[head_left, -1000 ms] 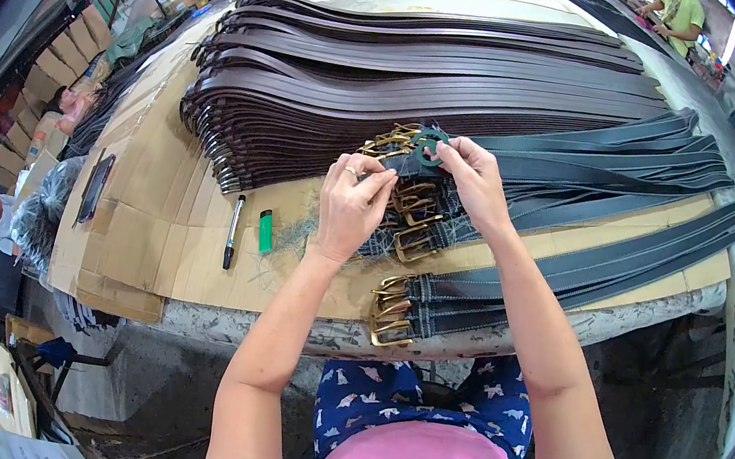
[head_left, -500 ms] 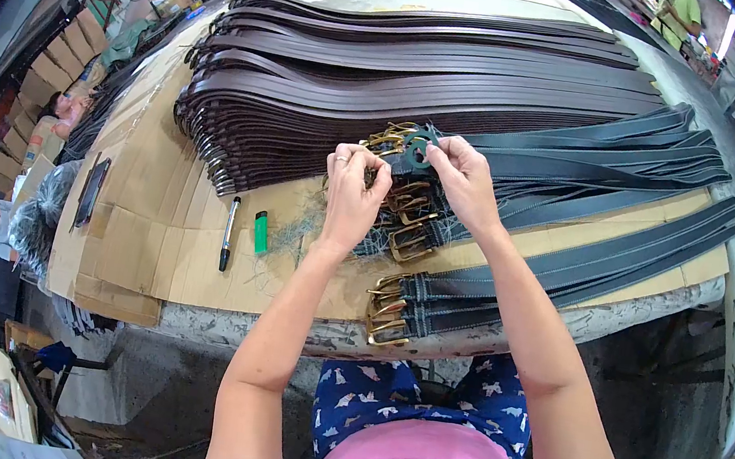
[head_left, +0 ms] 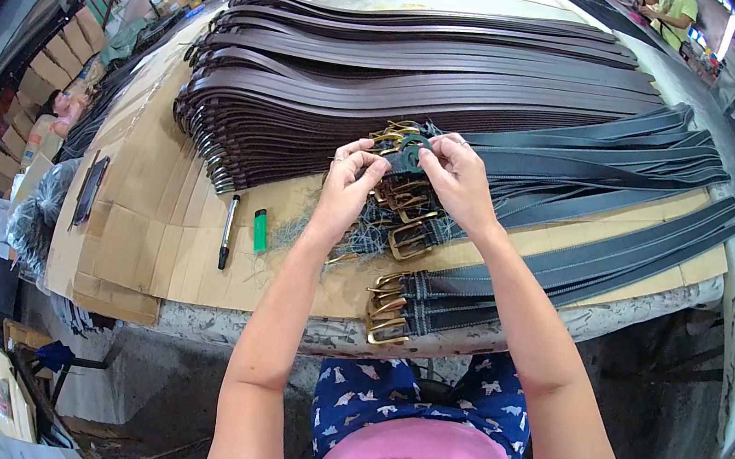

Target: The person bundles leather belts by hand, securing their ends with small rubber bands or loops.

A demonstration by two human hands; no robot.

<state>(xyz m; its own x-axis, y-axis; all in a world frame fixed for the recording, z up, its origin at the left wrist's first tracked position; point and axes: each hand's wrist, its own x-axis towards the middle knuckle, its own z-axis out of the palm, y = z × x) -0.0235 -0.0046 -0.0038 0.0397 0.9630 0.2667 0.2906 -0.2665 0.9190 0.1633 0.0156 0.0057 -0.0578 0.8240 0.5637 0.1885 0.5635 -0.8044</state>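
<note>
My right hand (head_left: 459, 181) grips a small dark green tool with a round opening (head_left: 413, 150), over the buckle end of a dark belt. Close on its left, my left hand (head_left: 350, 185) is closed, thumb against fingers; what it pinches is too small to name. Brass buckles (head_left: 410, 200) lie just under both hands, on the ends of dark blue-grey belts (head_left: 561, 170). Loose thread ends (head_left: 357, 236) are scattered beside the buckles. Nearer me lies another bunch of belts (head_left: 520, 273) with brass buckles (head_left: 387, 311).
A large stack of dark brown belts (head_left: 350, 79) lies behind my hands. On the cardboard (head_left: 186, 271) are a black-and-silver marker (head_left: 228, 234) and a green lighter (head_left: 261, 230). A phone (head_left: 91, 190) lies at the left. A person in green (head_left: 675, 12) is at the upper right.
My left hand has tilted and moved slightly, its fingertips now nearer the belt end. The green tool has turned and shifted slightly left with my right hand.
</note>
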